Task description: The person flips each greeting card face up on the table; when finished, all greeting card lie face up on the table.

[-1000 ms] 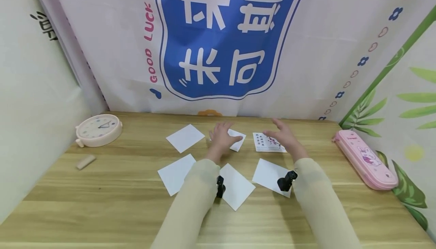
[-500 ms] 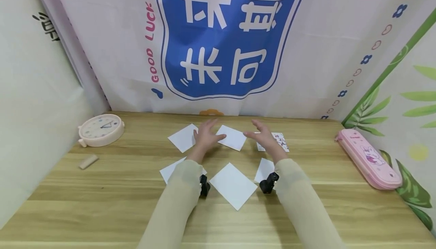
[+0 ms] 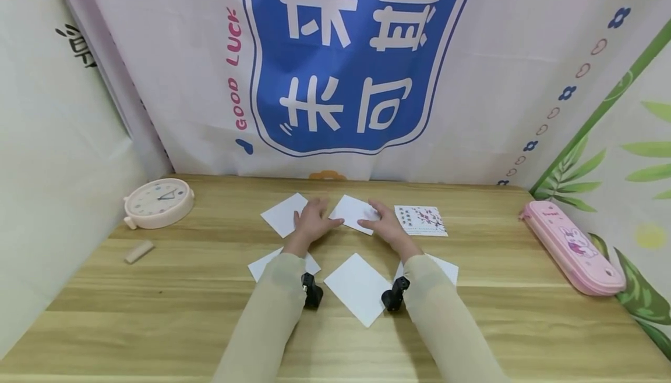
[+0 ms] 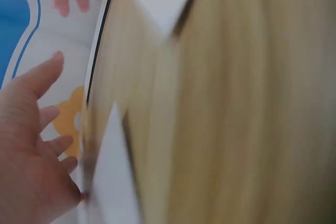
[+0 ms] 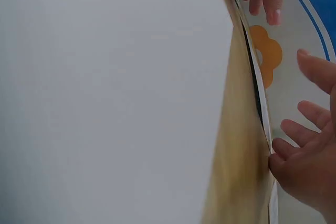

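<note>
In the head view my left hand hovers over the right part of a blank white card, fingers spread. My right hand is beside the right corner of the back middle white card; its thumb and fingers overlap that corner, and contact cannot be told. Neither hand visibly grips anything. To the right lies a card printed with characters and red blossoms. Three more white cards lie nearer: front left, front middle and front right, the outer two partly hidden by the sleeves.
A pink round clock and a small beige block sit at the left of the wooden table. On the right is a pink pencil case. A printed cloth hangs along the back edge.
Both hands have shifted left overall. The right hand has left the printed card, now uncovered, for the back middle card; the left hand has moved off that card toward the back left one.
</note>
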The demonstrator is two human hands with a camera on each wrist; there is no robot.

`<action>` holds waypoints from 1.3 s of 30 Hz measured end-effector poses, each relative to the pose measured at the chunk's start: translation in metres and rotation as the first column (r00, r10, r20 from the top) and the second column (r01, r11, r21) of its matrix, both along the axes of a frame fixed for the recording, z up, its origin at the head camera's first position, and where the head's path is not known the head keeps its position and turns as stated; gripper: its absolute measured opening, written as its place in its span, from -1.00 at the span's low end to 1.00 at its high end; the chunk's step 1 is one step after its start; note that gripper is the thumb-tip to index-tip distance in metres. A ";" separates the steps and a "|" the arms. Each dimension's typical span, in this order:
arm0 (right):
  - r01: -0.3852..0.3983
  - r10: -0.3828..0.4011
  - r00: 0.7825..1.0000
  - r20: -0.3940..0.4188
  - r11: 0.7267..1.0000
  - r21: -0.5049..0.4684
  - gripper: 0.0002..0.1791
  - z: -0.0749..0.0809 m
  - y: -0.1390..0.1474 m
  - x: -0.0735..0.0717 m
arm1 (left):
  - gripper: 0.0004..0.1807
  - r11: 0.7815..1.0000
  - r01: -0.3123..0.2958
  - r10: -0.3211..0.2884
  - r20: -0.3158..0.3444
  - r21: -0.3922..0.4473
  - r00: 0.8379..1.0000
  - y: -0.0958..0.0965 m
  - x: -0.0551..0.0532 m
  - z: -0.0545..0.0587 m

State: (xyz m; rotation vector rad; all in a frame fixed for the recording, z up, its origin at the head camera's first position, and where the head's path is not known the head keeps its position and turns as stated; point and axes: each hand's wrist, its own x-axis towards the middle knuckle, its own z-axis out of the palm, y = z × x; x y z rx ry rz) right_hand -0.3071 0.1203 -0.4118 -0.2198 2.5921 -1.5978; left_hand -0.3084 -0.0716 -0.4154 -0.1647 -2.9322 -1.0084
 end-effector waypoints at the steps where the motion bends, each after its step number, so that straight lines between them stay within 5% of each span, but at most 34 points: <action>1: 0.003 -0.003 1.000 0.004 1.000 0.000 -0.26 -0.002 -0.001 0.001 | -0.22 0.999 0.012 -0.012 0.012 -0.038 1.000 0.000 0.000 -0.002; 6: 0.024 -0.024 1.000 -0.002 0.999 0.031 -0.35 -0.007 -0.003 0.003 | -0.33 0.982 0.051 -0.043 0.046 -0.182 0.998 0.002 0.002 -0.008; 11: 0.038 -0.037 0.999 -0.017 0.996 0.080 -0.49 -0.010 -0.003 0.003 | -0.51 0.989 0.032 -0.030 0.018 -0.148 0.999 0.001 0.005 -0.008; 19: 0.034 -0.018 0.995 -0.100 0.985 0.167 -0.52 -0.018 -0.001 0.003 | -0.69 0.999 -0.028 0.023 -0.149 -0.034 0.989 -0.006 0.007 -0.016; 29: 0.014 0.018 0.991 -0.132 0.972 0.235 -0.47 -0.018 -0.005 0.008 | -0.72 0.998 -0.069 0.068 -0.216 0.003 0.974 -0.010 0.011 -0.021; 39: 0.023 0.036 0.984 -0.174 0.944 0.328 -0.41 -0.020 -0.007 0.008 | -0.45 0.987 -0.111 0.087 -0.195 -0.113 0.977 -0.010 0.011 -0.024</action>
